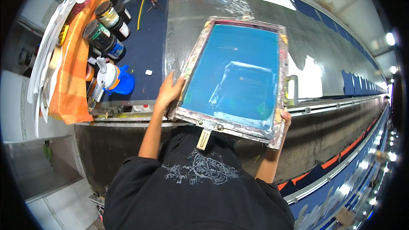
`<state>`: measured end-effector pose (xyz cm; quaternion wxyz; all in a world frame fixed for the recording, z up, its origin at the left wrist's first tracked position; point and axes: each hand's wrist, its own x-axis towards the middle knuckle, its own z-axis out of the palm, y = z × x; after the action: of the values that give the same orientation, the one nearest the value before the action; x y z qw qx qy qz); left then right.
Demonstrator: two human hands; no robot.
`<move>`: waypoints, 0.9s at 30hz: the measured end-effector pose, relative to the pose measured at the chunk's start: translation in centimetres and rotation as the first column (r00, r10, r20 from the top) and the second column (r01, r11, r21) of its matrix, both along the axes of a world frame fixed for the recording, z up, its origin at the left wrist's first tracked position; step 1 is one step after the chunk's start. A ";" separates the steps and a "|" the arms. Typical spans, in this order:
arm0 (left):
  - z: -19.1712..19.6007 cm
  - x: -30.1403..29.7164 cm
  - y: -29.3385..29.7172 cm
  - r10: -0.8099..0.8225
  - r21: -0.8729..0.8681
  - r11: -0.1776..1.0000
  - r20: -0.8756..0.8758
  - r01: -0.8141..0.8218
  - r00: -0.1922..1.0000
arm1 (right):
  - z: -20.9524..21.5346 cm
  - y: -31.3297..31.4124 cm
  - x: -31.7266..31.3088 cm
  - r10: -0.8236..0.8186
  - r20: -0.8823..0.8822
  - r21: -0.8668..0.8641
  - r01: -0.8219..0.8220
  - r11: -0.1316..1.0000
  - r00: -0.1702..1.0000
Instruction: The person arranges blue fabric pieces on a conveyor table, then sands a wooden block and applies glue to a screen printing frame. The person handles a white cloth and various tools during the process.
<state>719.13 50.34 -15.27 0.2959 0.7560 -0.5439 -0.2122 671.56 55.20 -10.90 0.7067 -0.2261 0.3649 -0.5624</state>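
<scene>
A screen printing frame (pixel 236 74) with a blue mesh and a paint-stained, worn border is held tilted in front of me, over the table's near edge. My left hand (pixel 171 90) is at its left side, some fingers hidden at the border. My right hand (pixel 285 121) grips the lower right corner, its fingers closed around the edge. A slotted metal bracket (pixel 203 139) sticks out from the frame's near side. A faint pale rectangular outline shows on the mesh.
At the left, several dark ink jars (pixel 98 34) and a blue bottle (pixel 122 81) with a white top stand beside an orange cloth (pixel 72 76). White sheets (pixel 310 76) lie on the long grey table (pixel 187 8). A metal rail (pixel 332 105) runs along its near edge.
</scene>
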 end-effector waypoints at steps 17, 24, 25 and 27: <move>-8.1 -7.0 2.1 0.360 0.119 0.931 -0.460 -0.345 0.812 | -10.8 -6.4 0.4 -0.116 -0.910 -0.057 0.158 0.986 0.399; -10.3 -7.1 3.2 0.298 0.151 0.951 -0.675 -0.269 0.675 | -9.1 -4.7 3.3 -0.243 -0.949 -0.166 0.337 0.927 0.199; -10.5 -6.7 3.0 0.281 0.162 0.959 -0.673 -0.234 0.684 | -9.2 -4.5 3.0 -0.290 -0.948 -0.229 0.353 0.907 0.132; -10.6 -4.9 2.7 0.266 0.191 0.964 -0.657 -0.185 0.706 | -8.6 -4.0 3.3 -0.399 -0.917 -0.378 0.350 0.857 -0.013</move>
<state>714.20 53.09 -25.87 0.4545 0.7028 -0.2896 -0.4645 674.88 51.22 -19.53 0.1013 -0.4455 0.7726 -0.4409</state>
